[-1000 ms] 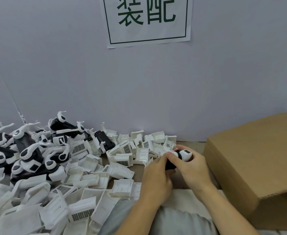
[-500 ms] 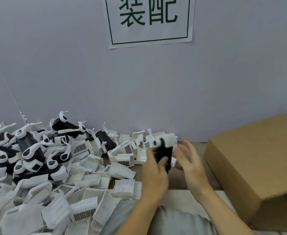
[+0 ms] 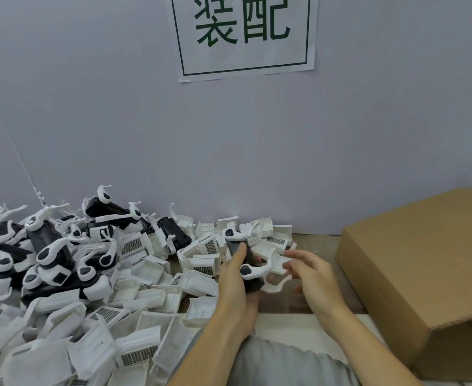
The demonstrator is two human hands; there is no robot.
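Observation:
My left hand grips a black plastic body with white curved arms, held above the table's middle. Its thumb lies along the black part. My right hand hovers just to the right of the part with fingers spread and relaxed, holding nothing. A white arm of the part juts toward the right hand's fingers; whether they touch is unclear.
A heap of white plastic housings covers the left and front of the table. Assembled black-and-white units pile up at the far left. A cardboard box stands at the right. A paper sign hangs on the grey wall.
Both hands held the part low together at first. The left hand then lifted it alone, and now it has turned it and lowered it while the right hand stays apart and spread.

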